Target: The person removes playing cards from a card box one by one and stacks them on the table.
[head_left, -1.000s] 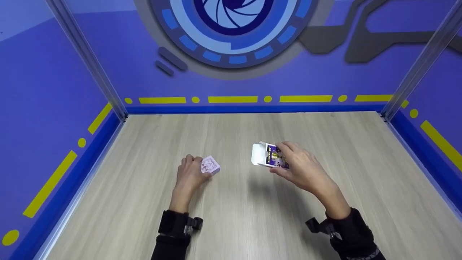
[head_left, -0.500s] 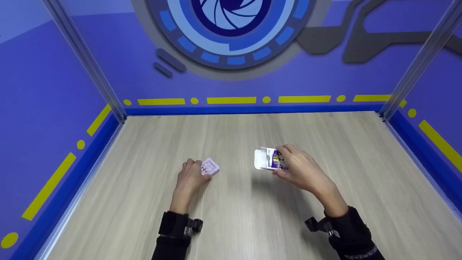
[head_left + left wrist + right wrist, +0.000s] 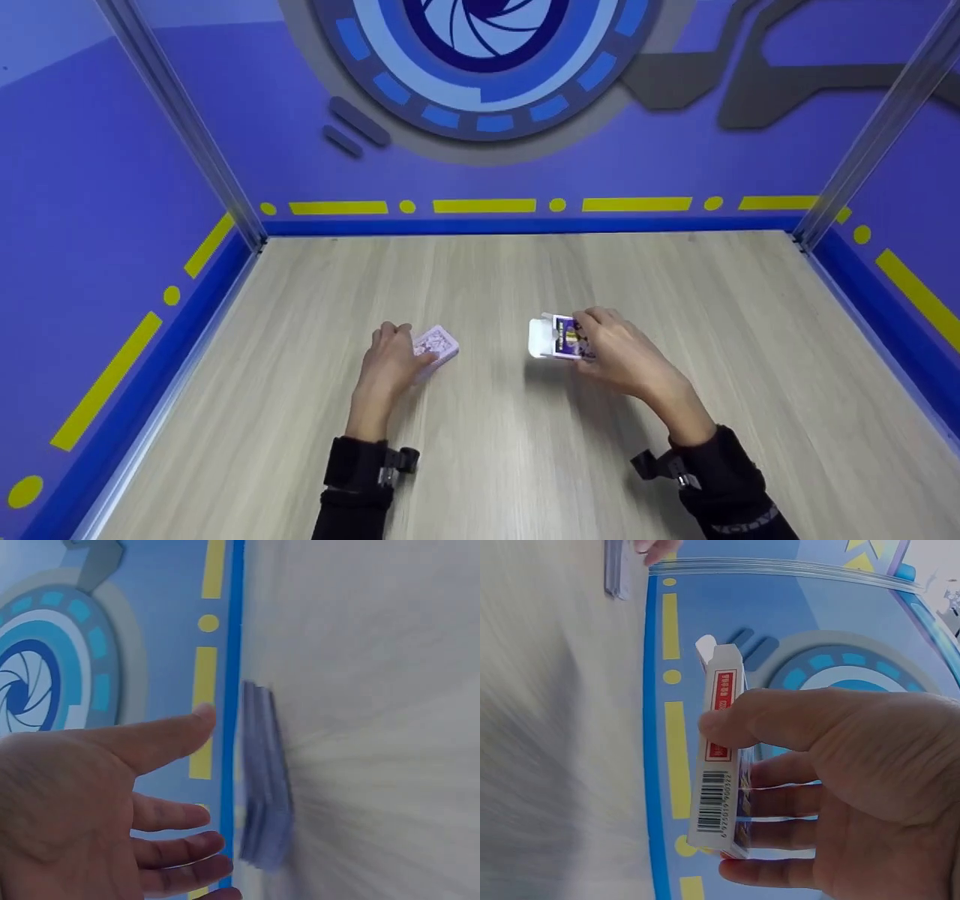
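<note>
A deck of playing cards (image 3: 438, 344) with a pale pink-purple back lies on the wooden table. In the left wrist view its stacked edges (image 3: 264, 780) look slightly uneven. My left hand (image 3: 386, 364) is just left of the deck, thumb and fingers extended and not closed round it. Over the table to the right, my right hand (image 3: 626, 349) grips a small card box (image 3: 570, 337) between thumb and fingers. The box's white end flap (image 3: 539, 338) hangs open toward the deck. A barcode and a red label show on the box's side (image 3: 718, 765) in the right wrist view.
Pale wood-grain table (image 3: 480, 450) lies under both hands. A blue-purple back wall (image 3: 480, 180) with yellow marks and side walls enclose it. Both wrists wear black straps with small cameras.
My left hand has loosened from the deck and drawn slightly left, so more of the deck shows. My right hand has come slightly nearer and lower with the card box.
</note>
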